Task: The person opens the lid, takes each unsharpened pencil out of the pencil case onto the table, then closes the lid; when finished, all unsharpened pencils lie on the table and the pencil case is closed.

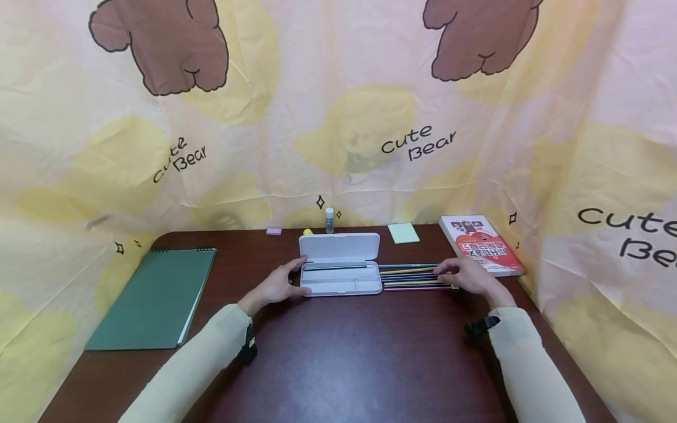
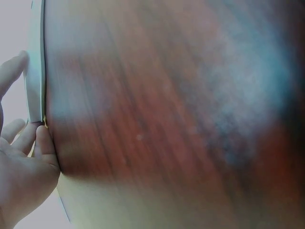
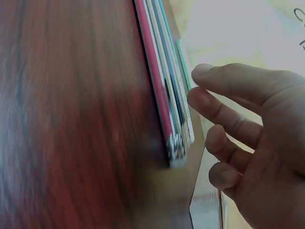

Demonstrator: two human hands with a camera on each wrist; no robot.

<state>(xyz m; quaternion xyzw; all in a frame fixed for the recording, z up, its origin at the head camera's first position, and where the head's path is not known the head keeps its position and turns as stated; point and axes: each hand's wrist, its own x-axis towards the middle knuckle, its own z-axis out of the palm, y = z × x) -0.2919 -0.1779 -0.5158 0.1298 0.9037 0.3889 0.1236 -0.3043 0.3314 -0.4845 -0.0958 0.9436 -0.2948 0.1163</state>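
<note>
A white pencil case (image 1: pixel 330 287) lies on the table with its lid (image 1: pixel 339 247) raised at the back. One dark pencil (image 1: pixel 333 268) is in its long rear compartment. My left hand (image 1: pixel 275 286) holds the case's left end, thumb at the front corner and fingers around the end; the left wrist view shows the case edge (image 2: pixel 35 81) between them. Several pencils (image 1: pixel 407 276) lie side by side against the case's right end. Over their right ends hovers my right hand (image 1: pixel 468 277), fingers loosely bent and apart from the pencils (image 3: pixel 159 86) in the right wrist view.
A green spiral pad (image 1: pixel 153 299) lies at the left. Along the back are a pink eraser (image 1: pixel 274 231), a glue stick (image 1: pixel 329 221), a small yellow object (image 1: pixel 308 232) and pale green sticky notes (image 1: pixel 404 233). A red-and-white book (image 1: pixel 483 244) sits behind my right hand.
</note>
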